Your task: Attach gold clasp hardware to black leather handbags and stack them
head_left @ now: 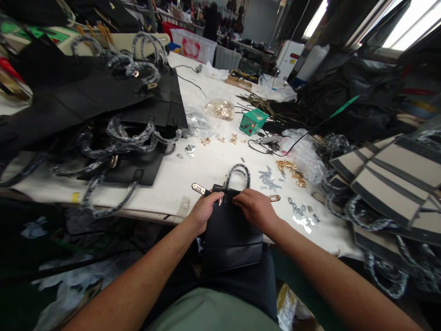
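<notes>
A black handbag panel (230, 230) leans from my lap against the table's front edge, its plastic-wrapped handle (238, 171) resting on the white top. My left hand (204, 209) grips the panel's upper left edge, the thumb pressing beside a gold clasp piece (221, 200). At the upper right, my right hand (255, 208) has its fingers pinched together on the panel; whether a small part sits between them is hidden. Gold-tipped strap ends stick out on both sides, the left strap end (199, 188) beyond my left hand and the right strap end (274, 198) past my right.
Black bag panels (138, 110) with wrapped handles are piled at left. More panels (382, 179) stack at right. Gold fittings (292, 172) and metal plates (269, 179) lie scattered on the table (165, 193). Behind them stand a green box (253, 122) and a cable.
</notes>
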A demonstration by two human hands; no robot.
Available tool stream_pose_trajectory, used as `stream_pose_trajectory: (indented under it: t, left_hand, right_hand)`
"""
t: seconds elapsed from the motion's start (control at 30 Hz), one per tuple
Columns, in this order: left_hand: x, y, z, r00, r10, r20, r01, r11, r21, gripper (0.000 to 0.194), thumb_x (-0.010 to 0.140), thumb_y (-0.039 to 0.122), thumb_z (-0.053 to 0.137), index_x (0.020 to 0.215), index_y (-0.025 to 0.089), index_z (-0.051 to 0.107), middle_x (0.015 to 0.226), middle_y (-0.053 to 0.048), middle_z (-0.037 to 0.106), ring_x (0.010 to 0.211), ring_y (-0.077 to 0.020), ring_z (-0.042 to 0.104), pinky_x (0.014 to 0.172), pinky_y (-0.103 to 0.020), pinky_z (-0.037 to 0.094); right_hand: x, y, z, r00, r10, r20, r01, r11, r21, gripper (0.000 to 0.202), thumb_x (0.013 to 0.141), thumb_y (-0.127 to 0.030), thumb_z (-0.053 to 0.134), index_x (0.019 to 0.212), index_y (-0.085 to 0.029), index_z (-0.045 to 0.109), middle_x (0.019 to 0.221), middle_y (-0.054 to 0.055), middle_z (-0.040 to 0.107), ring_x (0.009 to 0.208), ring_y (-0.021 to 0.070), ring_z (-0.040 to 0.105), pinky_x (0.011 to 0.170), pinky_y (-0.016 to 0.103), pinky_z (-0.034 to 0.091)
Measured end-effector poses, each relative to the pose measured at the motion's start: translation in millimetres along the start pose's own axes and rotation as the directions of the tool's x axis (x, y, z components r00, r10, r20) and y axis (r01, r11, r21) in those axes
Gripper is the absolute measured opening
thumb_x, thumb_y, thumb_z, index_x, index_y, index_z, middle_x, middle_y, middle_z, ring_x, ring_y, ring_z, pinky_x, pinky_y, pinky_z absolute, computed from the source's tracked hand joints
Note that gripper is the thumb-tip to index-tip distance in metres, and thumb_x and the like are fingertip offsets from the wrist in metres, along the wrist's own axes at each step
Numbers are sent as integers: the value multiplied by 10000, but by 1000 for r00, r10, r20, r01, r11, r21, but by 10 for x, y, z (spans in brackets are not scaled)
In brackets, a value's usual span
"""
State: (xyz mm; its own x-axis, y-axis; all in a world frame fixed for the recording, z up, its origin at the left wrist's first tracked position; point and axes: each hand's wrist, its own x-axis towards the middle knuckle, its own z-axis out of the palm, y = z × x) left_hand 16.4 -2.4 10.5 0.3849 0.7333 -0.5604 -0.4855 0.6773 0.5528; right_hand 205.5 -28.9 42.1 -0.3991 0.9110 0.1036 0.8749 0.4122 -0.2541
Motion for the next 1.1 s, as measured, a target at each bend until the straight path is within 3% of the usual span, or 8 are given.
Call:
stream_pose_trajectory:
  t: [0.3, 0.47, 0.6, 0.8, 0.9, 1.0, 1.1]
  left_hand:
    - [-54, 14, 22, 1000, 0, -19, 0, 1000, 28, 196, 707, 289, 718, 843, 152, 685, 708, -43, 730, 597, -208, 679, 621, -327, 554]
    - [-125, 45, 20, 999, -6, 54, 7, 1000, -19, 201, 722, 256, 709, 894, 152, 691, 758, -44, 746, 668, -218, 714, 650, -312, 565]
    - [-149, 62, 3, 996, -16, 93, 19, 999, -32, 247, 731, 238, 698, 956, 136, 699, 794, -52, 757, 720, -230, 728, 697, -324, 577]
    - [-135, 88, -9, 993, -42, 112, 50, 997, -66, 285, 794, 239, 614, 1019, 86, 699, 819, -83, 764, 747, -249, 734, 743, -357, 587]
    - [-158, 84, -18, 985, -74, 158, 86, 994, -69, 324, 817, 249, 579, 1064, 75, 695, 825, -97, 765, 749, -264, 737, 762, -386, 590]
    - [-181, 77, -49, 981, -73, 178, 88, 993, -78, 348, 831, 261, 563, 1093, 71, 691, 833, -104, 766, 761, -274, 739, 790, -409, 586]
    - [-203, 92, -71, 978, -76, 194, 96, 991, -94, 372, 841, 283, 561, 1115, 68, 689, 856, -113, 767, 789, -288, 738, 828, -436, 575]
  right_hand:
    - [-59, -1, -37, 988, 93, -126, -78, 990, 116, 214, 924, -326, 611, 1123, -247, 626, 978, 52, 643, 920, 199, 600, 807, 305, 455]
    - [-72, 16, -170, 977, 133, -166, -108, 982, 155, 222, 838, -312, 726, 1031, -247, 638, 966, 28, 609, 920, 185, 572, 774, 286, 435]
    - [-65, 36, -181, 957, 202, -206, -184, 978, 103, 352, 738, -421, 809, 961, -230, 617, 903, 11, 596, 845, 183, 549, 715, 288, 394]
    - [-51, -79, -101, 929, 226, -295, -224, 974, 41, 315, 784, -471, 759, 901, -219, 608, 857, 24, 625, 838, 209, 558, 734, 323, 372]
    - [-133, -164, -167, 911, 168, -377, -176, 984, 13, 326, 792, -433, 762, 1004, -225, 629, 950, 51, 649, 915, 237, 566, 805, 370, 390]
    - [-325, -228, -309, 857, 105, -504, -102, 994, 34, 412, 815, -339, 749, 1185, -244, 596, 1109, 71, 640, 1032, 255, 558, 893, 415, 403]
    - [-595, -275, -448, 735, 132, -665, -93, 991, 94, 363, 854, -255, 693, 1203, -262, 596, 1152, 70, 622, 1080, 250, 555, 938, 439, 419]
